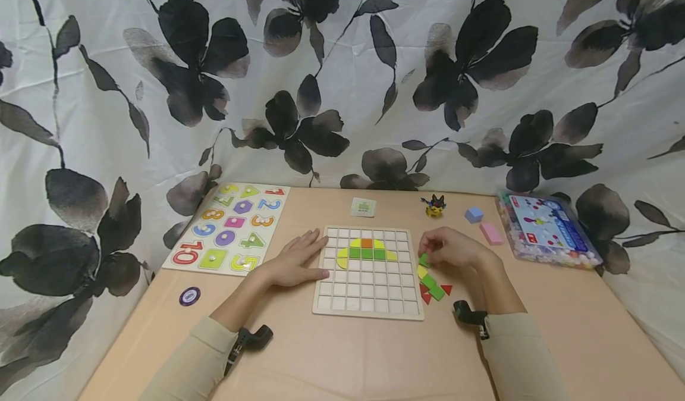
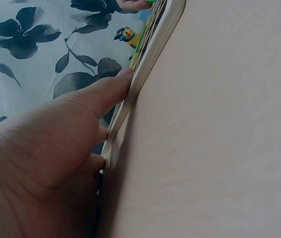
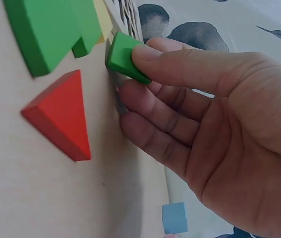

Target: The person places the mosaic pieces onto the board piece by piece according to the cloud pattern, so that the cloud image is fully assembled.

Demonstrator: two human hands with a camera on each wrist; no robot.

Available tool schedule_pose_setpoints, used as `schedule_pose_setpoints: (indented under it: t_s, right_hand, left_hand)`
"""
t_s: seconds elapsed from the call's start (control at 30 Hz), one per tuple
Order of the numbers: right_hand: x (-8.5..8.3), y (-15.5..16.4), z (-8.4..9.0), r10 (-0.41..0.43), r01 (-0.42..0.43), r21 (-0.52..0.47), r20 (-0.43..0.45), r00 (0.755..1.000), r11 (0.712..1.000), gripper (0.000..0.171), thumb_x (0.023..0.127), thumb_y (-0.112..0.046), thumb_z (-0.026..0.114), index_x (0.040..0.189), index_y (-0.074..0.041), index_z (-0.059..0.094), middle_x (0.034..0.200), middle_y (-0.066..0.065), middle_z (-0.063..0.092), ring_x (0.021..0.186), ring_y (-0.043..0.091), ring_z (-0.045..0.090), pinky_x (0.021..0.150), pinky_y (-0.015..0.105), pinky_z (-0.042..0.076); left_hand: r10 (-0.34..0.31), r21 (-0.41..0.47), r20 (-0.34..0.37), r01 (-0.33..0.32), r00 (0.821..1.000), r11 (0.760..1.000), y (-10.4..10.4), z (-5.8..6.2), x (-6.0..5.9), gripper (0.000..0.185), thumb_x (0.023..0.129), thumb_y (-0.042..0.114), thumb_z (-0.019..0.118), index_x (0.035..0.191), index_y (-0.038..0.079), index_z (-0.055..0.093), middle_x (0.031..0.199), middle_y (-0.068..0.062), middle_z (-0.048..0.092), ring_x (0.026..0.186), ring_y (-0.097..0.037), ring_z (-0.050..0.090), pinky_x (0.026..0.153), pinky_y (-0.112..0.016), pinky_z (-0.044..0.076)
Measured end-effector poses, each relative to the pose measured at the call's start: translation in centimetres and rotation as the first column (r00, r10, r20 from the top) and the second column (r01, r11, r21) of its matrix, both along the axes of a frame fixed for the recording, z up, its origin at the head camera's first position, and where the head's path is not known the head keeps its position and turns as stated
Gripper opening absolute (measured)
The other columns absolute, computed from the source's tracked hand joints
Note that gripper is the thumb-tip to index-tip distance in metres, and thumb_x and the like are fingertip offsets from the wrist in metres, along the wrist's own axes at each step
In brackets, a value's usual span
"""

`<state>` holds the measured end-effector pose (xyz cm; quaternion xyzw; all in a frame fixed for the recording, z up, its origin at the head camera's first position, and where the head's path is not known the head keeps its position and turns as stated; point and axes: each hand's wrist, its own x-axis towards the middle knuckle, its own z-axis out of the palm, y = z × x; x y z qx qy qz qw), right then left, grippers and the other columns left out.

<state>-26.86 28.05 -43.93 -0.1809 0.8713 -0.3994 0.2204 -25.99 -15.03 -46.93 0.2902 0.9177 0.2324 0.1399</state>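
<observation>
A wooden grid board [image 1: 368, 297] lies in the middle of the table, with yellow, green and orange tiles [image 1: 366, 251] set in its upper rows. My left hand [image 1: 307, 249] lies flat on the table, its fingers straight against the board's left edge [image 2: 147, 67]; the thumb [image 2: 105, 91] touches that edge. My right hand [image 1: 433, 255] is at the board's right edge and pinches a small green block [image 3: 125, 57] between thumb and fingers. Just below it lie loose green pieces [image 3: 46, 29], a yellow piece [image 1: 421, 271] and a red triangle [image 3: 61, 116].
A number puzzle board [image 1: 230, 225] and a purple disc [image 1: 189, 295] lie to the left. Behind the grid are a small card [image 1: 363, 207], a toy figure [image 1: 434, 206], a blue cube [image 1: 473, 214], a pink block [image 1: 490, 233] and a plastic box [image 1: 546, 228]. Floral cloth hangs behind.
</observation>
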Motion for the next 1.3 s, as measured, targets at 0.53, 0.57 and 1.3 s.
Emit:
schedule_pose_setpoints:
  t_s: [0.53, 0.57, 1.3]
  right_hand:
    - [-0.5, -0.9, 0.8, -0.096, 0.086, -0.055, -0.238, 0.966, 0.995, 0.027, 0.093, 0.008, 0.063, 0.110, -0.010, 0.074, 0.104, 0.009, 0.069, 0.094, 0.023, 0.061, 0.084, 0.026, 0.051]
    - [-0.5, -1.1, 0.8, -0.095, 0.083, -0.055, -0.250, 0.964, 0.995, 0.029, 0.093, 0.010, 0.061, 0.112, -0.009, 0.074, 0.105, 0.010, 0.069, 0.094, 0.023, 0.062, 0.084, 0.025, 0.052]
    - [1.1, -6.8, 1.8, -0.199, 0.188, -0.067, -0.282, 0.939, 0.980, 0.021, 0.091, -0.016, 0.082, 0.109, -0.015, 0.071, 0.096, 0.003, 0.064, 0.092, 0.022, 0.058, 0.078, 0.026, 0.051]
  left_hand:
    - [0.008, 0.012, 0.003, -0.008, 1.000, 1.000, -0.1, 0.3, 0.2, 0.091, 0.097, 0.060, 0.063, 0.167, 0.015, 0.025, 0.176, -0.015, 0.006, 0.163, -0.035, 0.001, 0.132, -0.056, 0.003]
    - [0.008, 0.011, 0.001, -0.008, 1.000, 1.000, -0.1, 0.3, 0.2, 0.092, 0.097, 0.060, 0.063, 0.167, 0.015, 0.025, 0.176, -0.015, 0.006, 0.163, -0.036, 0.001, 0.132, -0.056, 0.003]
    - [0.006, 0.010, 0.004, -0.006, 1.000, 1.000, -0.1, 0.0, 0.1, 0.093, 0.096, 0.062, 0.063, 0.167, 0.016, 0.024, 0.176, -0.014, 0.005, 0.164, -0.034, 0.001, 0.132, -0.054, 0.003]
